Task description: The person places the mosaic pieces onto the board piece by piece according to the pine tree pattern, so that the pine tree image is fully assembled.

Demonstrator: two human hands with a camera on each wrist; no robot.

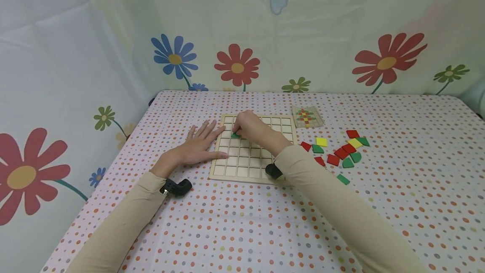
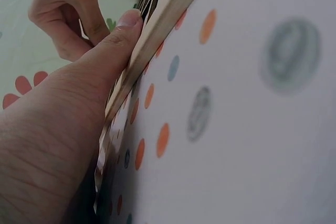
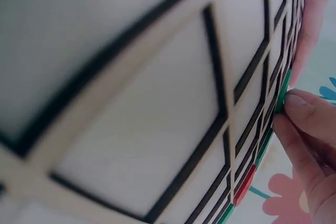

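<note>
Green tile (image 1: 235,135) in pinch of right hand (image 1: 251,127) — left hand (image 1: 195,145) flat over board edge (image 1: 213,167)

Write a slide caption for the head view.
Right grip pinches a green piece at gridded board; left grip touches its edge.

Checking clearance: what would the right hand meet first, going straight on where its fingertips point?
Most likely the gridded board, beneath the green piece the right hand pinches; whether they already touch is unclear.
</note>
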